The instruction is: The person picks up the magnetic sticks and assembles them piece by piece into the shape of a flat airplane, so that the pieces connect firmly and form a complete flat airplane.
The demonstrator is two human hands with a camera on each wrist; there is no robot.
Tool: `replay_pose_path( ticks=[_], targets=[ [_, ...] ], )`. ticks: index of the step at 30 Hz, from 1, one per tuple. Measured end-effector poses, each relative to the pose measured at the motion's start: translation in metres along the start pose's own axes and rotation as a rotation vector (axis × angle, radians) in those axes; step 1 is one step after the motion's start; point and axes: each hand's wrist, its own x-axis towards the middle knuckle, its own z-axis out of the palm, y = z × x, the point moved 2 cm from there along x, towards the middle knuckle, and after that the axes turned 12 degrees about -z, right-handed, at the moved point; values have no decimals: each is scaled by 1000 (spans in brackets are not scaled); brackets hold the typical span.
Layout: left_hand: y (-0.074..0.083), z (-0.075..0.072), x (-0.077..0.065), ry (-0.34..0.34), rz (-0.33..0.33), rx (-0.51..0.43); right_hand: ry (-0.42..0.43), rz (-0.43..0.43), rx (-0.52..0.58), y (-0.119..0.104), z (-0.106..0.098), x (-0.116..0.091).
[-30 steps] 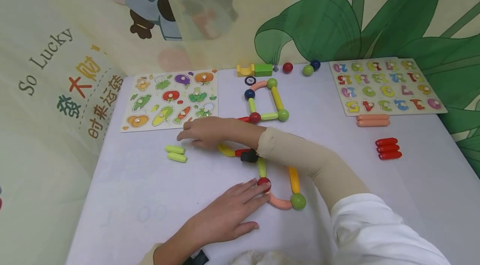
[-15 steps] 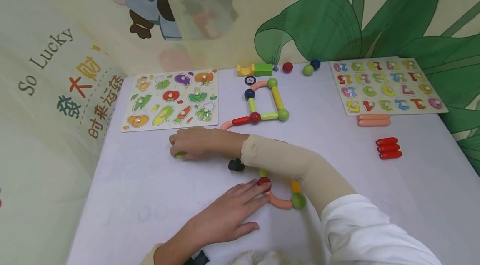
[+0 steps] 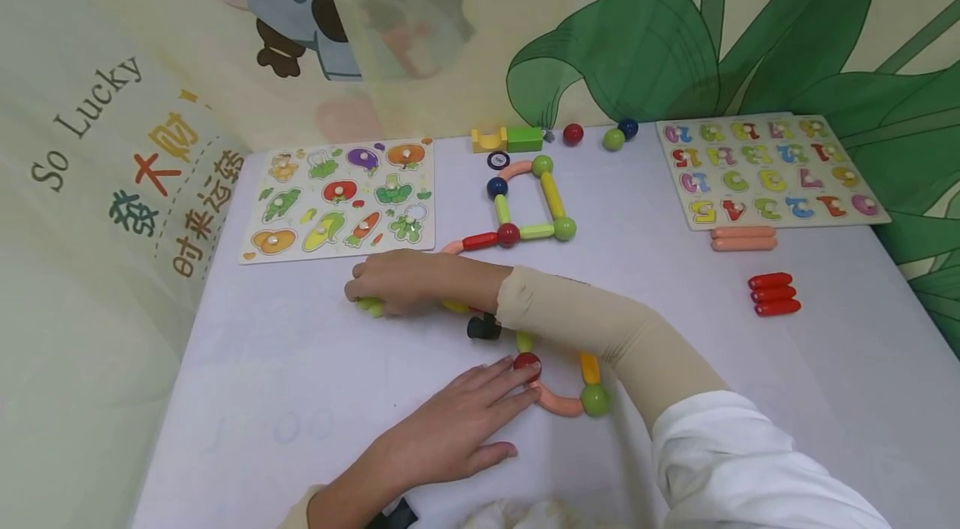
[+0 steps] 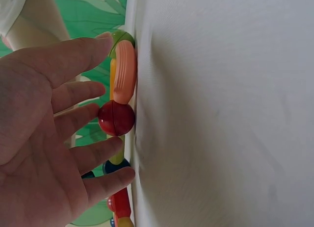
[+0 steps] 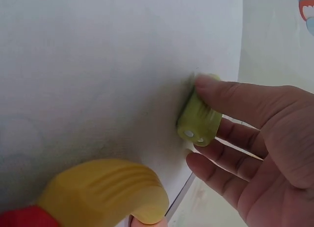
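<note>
My right hand [image 3: 397, 281] pinches two short light-green magnetic rods [image 5: 198, 120] between thumb and fingers, close over the table at the left. Their metal ends show side by side in the right wrist view. Near the front, my left hand [image 3: 457, 427] lies with straight fingers, fingertips at a red ball [image 4: 116, 118] of a built figure. That figure also has a curved pink rod [image 3: 558, 401], a green ball [image 3: 596, 400] and an orange rod [image 3: 590, 367]. A curved yellow rod [image 5: 105, 190] shows below the right hand; my right forearm hides part of the figure.
Farther back lies a closed loop of rods and balls, with a red rod [image 3: 480, 241] joined to it. Flanking it are a vegetable puzzle board [image 3: 251, 251] and a number puzzle board [image 3: 780, 218]. Pink rods [image 3: 743, 238] and red rods [image 3: 773, 294] lie at the right.
My right hand has come down over the two green rods, taken hold of them, and shifted slightly right with them. My left hand stays in place.
</note>
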Motion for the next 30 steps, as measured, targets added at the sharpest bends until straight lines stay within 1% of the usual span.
replay_pose_path(
  ticks=[3, 5, 7, 10, 13, 18, 21, 25, 28, 30],
  targets=[
    [0, 0, 0, -6, -1, -5, -10, 26, 73, 3, 1, -1],
    [-1, 0, 0, -11, -1, -4, -9, 33, 151, 6, 2, -2],
    [-1, 0, 0, -19, -4, -5, 0, 23, 234, 10, 2, -4],
    [-2, 0, 1, -32, -8, -8, 17, -5, 326, 15, 1, -8],
    [-2, 0, 1, -41, -12, -15, 45, -16, 352, 17, -1, -13],
    [-3, -1, 1, -54, -20, -26, 108, -9, 325, 18, -7, -27],
    [-3, -2, 1, -64, -22, -33, 147, 2, 327, 19, -9, -44],
    [-2, -2, 1, -69, -24, -37, 209, 30, 315, 19, -11, -82],
    [-2, -2, 2, -73, -28, -31, 251, 89, 302, 21, -9, -115],
    [-2, -2, 2, -80, -33, -27, 273, 147, 296, 23, -5, -136]
  ],
)
